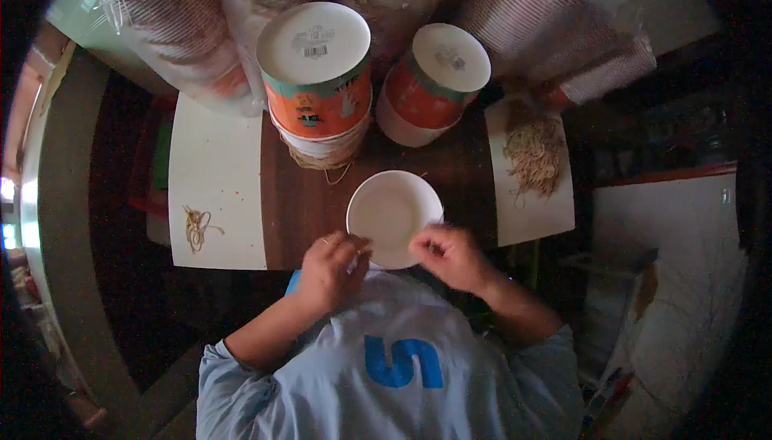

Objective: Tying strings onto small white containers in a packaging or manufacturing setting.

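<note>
A round white paper tub (392,213) stands with its mouth up at the table's near edge, its inside bare. At its near left rim is my left hand (334,267), with the fingers curled in and pinched. My right hand (450,257) is at the near right rim, its fingers curled and slightly blurred. Whatever either hand pinches, if anything, is too small to make out. Beyond the tub, an upside-down orange and green paper tub (318,102) tops a stack with beige cord-like loops around its lower part. A second upturned orange tub (434,78) stands to its right.
Several plastic-wrapped stacks of paper tubs (527,6) line the back. A heap of thin beige strands (535,154) lies on the table's white right panel. A few more strands (199,228) lie on the white left panel. The table's middle (301,215) is dark brown.
</note>
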### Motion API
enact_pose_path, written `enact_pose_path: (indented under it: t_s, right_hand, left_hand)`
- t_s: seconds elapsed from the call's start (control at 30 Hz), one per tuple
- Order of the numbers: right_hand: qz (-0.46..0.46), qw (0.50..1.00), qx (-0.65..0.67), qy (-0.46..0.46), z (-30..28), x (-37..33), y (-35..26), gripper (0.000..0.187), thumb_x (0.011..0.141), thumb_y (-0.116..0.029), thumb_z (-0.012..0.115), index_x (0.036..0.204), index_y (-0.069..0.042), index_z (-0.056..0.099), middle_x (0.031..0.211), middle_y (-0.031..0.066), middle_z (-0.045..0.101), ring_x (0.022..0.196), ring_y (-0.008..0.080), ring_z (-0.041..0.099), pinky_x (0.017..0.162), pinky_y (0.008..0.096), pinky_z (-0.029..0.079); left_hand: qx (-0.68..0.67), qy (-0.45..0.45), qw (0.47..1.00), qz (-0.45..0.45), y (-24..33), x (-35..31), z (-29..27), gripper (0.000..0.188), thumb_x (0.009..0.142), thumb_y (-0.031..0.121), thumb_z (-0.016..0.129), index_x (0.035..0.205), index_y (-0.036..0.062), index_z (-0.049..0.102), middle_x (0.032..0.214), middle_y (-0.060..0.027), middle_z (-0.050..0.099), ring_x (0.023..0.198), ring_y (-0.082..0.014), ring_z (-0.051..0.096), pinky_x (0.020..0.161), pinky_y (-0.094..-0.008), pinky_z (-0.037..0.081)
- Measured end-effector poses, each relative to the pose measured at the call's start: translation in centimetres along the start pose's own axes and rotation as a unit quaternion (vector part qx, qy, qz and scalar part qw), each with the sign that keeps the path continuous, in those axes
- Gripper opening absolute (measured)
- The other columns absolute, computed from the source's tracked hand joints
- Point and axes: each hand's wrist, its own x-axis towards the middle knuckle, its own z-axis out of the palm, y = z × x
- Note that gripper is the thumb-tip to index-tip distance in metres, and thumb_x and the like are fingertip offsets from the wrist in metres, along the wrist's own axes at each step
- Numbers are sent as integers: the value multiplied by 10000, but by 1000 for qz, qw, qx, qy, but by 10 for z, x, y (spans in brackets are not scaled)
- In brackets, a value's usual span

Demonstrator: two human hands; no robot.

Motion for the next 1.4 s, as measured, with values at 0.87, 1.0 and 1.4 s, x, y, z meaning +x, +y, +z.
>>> enact_pose_path:
  t_s: [0.87, 1.0, 1.4]
  right_hand:
    - [-103, 910, -395, 72, -20, 60, 60, 67, 765, -68, 536, 721, -17, 530, 817, 162, 544, 733, 331, 568, 638, 420, 477]
    - [-121, 935, -320, 88, -20, 62, 65, 78, 758, -98, 597, 748, -28, 565, 844, 129, 555, 765, 307, 573, 643, 383, 480]
    - [-39, 997, -62, 14, 29, 75, 62, 100, 753, -123, 623, 743, -24, 618, 765, 137, 579, 716, 282, 586, 637, 363, 461]
  left_hand:
    - [-313, -6, 909, -275, -73, 16, 35, 293, 799, 64, 579, 1077, -15, 532, 895, -79, 604, 788, -126, 562, 723, -269, 466]
    - [-306, -31, 897, -317, -60, 11, 39, 252, 822, 117, 591, 1027, -17, 528, 900, -76, 605, 787, -133, 562, 725, -276, 460]
    - [-421, 91, 810, -398, -29, 3, 58, 326, 878, 153, 544, 1165, 4, 500, 850, -37, 603, 683, -82, 553, 558, -228, 466]
